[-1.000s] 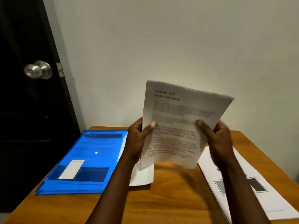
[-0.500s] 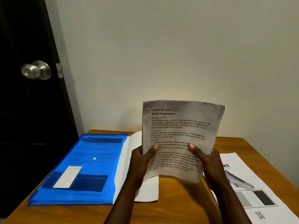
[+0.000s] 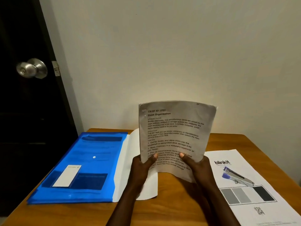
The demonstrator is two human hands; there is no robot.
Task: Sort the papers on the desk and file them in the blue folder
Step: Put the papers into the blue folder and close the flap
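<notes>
A stack of printed papers (image 3: 174,131) headed "Desk Organization" stands upright above the desk's middle. My left hand (image 3: 143,167) grips its lower left edge and my right hand (image 3: 195,167) grips its lower right edge, thumbs on the front page. The blue folder (image 3: 78,167) lies flat on the left of the desk, with a white card behind its clear front. A white sheet (image 3: 128,160) pokes out from under the folder's right side. Another printed sheet (image 3: 244,193) with grey blocks lies flat on the right.
A stapler with a purple end (image 3: 236,176) rests on the right-hand sheet. The wooden desk (image 3: 84,214) stands against a pale wall. A dark door with a metal knob (image 3: 32,68) is to the left.
The stack has come down and straightened from a raised, tilted position. Both hands have slid to its lower edge. The view has tipped down slightly, showing more of the right-hand sheet and the stapler.
</notes>
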